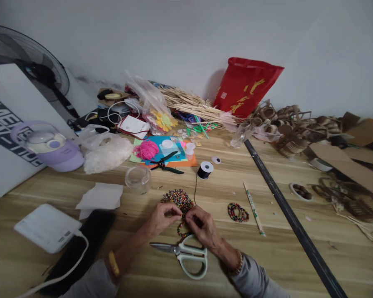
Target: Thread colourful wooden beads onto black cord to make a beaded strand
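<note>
- Leftmost, I see the left hand (164, 216), thumb and forefinger pinched; what lies between is too small for me to tell. A slack pinch could drop it.
- The bead pile (175, 196), round and multicoloured, sits on the worktop (251, 252) just beyond; a brushing knuckle might scatter it.
- The beaded strand (180, 231), dark with red, green and yellow, curves beneath the fingertips.
- The right hand (202, 223), close beside the left, has curled fingers; I judge a tug on the black cord (195, 188) could tip its spool (205, 169).
</note>
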Demonstrator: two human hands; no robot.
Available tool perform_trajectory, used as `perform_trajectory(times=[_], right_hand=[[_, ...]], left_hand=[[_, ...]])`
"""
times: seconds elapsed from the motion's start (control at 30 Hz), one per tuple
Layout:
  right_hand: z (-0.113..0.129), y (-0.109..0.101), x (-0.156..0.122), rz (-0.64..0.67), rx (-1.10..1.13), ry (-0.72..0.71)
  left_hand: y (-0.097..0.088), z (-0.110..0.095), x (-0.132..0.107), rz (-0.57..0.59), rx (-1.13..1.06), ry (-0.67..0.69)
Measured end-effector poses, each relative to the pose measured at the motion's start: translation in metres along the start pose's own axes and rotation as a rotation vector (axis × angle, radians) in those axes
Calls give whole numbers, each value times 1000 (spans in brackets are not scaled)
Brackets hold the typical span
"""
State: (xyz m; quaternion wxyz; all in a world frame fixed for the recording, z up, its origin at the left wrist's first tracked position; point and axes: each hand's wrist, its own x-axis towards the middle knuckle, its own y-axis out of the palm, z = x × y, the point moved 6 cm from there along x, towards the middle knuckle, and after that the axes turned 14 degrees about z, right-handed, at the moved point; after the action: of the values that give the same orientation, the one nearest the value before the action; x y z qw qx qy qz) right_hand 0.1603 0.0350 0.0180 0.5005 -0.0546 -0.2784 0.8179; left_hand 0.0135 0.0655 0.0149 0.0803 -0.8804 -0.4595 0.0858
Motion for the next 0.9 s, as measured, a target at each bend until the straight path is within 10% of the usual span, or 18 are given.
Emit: perform_trajectory(times=[0.9], right_hand=[[2,2,0,37,-2,-35]], left_hand=[[6,19,2,34,13,21]])
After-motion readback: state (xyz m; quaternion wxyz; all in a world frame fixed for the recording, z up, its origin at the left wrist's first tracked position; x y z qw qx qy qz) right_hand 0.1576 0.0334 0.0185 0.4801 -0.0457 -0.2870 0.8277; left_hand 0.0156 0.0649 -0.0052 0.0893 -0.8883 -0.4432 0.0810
